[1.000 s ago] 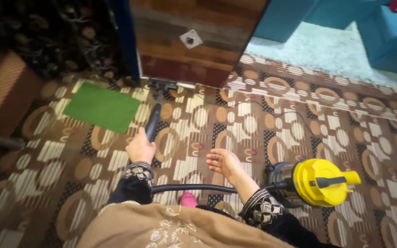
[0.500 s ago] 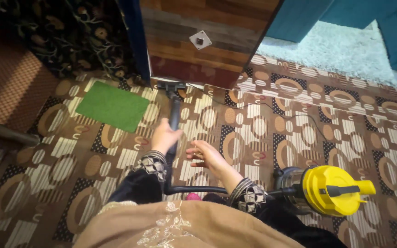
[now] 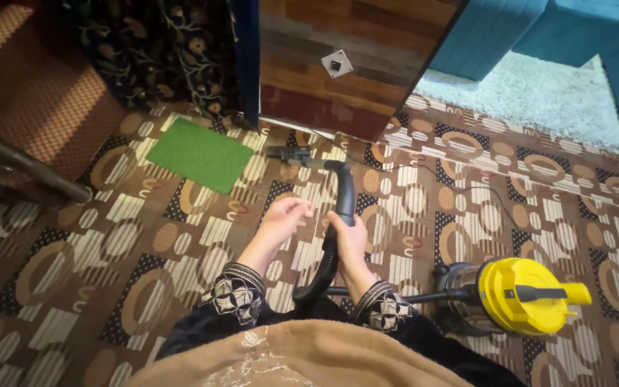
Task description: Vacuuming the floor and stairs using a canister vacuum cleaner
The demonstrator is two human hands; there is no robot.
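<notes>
The vacuum wand (image 3: 339, 208) has changed hands — the right hand (image 3: 349, 240) now wraps its grip around the curved handle, the left hand (image 3: 281, 218) hovers loose beside it; nozzle (image 3: 289, 153) pulled back from the door (image 3: 352, 64).

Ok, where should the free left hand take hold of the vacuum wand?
On the black curved handle just above the right hand, coming from the left. The left hand already hovers beside that bare bend, which fingers can wrap around.
</notes>
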